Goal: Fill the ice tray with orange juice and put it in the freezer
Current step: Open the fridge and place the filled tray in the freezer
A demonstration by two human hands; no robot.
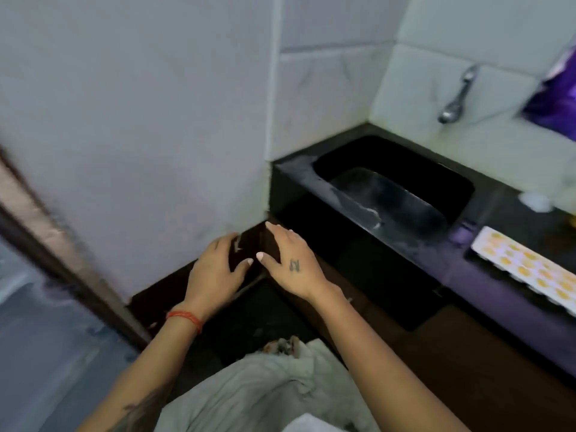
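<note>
A white ice tray (526,266) lies on the dark counter (498,275) at the right edge, its cells filled with orange juice. My left hand (215,272) and my right hand (290,263) hover side by side in the middle of the view, well left of the tray, fingers relaxed and holding nothing. Both are held in front of the dark skirting at the foot of the white wall. The freezer is out of sight.
A black sink (399,188) is set into the counter beside the tray, with a metal tap (458,95) on the tiled wall above. A purple packet (558,98) hangs at the upper right. A door frame (56,260) runs along the left.
</note>
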